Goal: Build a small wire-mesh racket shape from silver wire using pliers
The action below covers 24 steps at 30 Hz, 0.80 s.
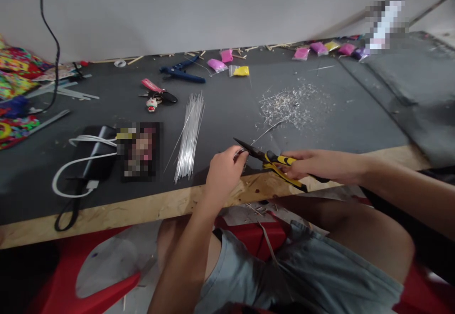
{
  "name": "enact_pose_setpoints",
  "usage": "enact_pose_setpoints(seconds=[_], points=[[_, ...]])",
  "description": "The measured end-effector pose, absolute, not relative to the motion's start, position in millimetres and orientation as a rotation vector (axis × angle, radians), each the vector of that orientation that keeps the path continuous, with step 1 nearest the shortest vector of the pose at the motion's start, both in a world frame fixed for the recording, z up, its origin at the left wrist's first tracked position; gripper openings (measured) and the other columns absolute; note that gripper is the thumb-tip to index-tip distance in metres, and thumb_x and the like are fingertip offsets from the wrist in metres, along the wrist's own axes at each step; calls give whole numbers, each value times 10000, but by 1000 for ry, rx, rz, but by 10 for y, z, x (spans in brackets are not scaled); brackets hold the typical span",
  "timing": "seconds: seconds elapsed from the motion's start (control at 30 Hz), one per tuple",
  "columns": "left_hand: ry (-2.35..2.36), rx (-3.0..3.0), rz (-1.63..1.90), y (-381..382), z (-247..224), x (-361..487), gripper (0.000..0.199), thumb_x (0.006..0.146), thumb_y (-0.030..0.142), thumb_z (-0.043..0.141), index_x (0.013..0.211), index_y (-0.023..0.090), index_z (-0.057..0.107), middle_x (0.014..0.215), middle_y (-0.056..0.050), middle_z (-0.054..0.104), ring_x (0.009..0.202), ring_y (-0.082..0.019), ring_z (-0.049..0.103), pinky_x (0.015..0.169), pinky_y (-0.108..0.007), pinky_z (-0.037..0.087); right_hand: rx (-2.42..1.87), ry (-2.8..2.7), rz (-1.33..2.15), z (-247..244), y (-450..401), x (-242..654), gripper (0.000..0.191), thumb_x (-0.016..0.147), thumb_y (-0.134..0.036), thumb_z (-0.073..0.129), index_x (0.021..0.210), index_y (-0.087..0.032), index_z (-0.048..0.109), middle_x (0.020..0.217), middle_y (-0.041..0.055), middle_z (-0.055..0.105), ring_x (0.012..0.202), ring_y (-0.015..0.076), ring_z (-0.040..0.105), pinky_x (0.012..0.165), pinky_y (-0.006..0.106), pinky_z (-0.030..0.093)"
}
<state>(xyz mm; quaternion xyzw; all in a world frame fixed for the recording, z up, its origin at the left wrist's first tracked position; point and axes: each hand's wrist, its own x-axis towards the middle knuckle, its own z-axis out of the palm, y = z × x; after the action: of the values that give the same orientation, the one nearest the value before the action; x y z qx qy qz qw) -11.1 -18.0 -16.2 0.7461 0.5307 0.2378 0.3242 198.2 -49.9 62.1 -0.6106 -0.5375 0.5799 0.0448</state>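
Note:
My left hand (pixel 226 168) is closed above the table's front edge, pinching a thin silver wire (pixel 267 131) that runs out toward the back right. In my right hand (pixel 304 163) is a pair of long-nose pliers (pixel 269 159) with yellow and black handles. The dark jaws lie at my left fingertips, and I cannot make out whether they grip the wire. Left of my left hand lies a bundle of straight silver wires (pixel 190 136). Behind the pliers, small silver wire clippings (pixel 287 105) are scattered over the dark tabletop.
A blue hand tool (pixel 185 72), keys with a charm (pixel 152 103) and small colored packets (pixel 216 65) lie farther back. At the left are a black power bank (pixel 94 155) with a white cable (pixel 55 181) and colorful bags (pixel 17 74). The table has a bare wooden front edge (pixel 142 207).

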Motion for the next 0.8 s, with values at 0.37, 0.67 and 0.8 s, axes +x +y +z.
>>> enact_pose_setpoints(seconds=[0.37, 0.67, 0.8], points=[[1417, 1954, 567, -135, -133, -75, 261, 859, 355, 427, 808, 209, 637, 641, -27, 653, 572, -143, 590, 521, -243, 381, -1864, -1646, 1893, 584, -471, 1964, 210, 641, -227, 515, 838, -220, 589, 690, -22, 545, 623, 136, 468, 490, 217, 328], [1428, 1962, 528, -118, -114, -29, 244, 857, 329, 432, 797, 200, 631, 644, -37, 656, 576, -151, 600, 514, -245, 387, -1900, -1493, 1874, 482, -415, 1971, 399, 596, -253, 598, 993, -245, 558, 701, -14, 595, 657, 165, 542, 522, 230, 388], [1425, 1977, 494, -94, -90, -19, 242, 858, 319, 431, 779, 204, 629, 615, -32, 645, 542, -148, 585, 500, -245, 374, -1886, -1442, 1967, 473, -396, 1995, 321, 591, -243, 587, 912, -230, 599, 662, -5, 599, 634, 170, 555, 512, 240, 399]])
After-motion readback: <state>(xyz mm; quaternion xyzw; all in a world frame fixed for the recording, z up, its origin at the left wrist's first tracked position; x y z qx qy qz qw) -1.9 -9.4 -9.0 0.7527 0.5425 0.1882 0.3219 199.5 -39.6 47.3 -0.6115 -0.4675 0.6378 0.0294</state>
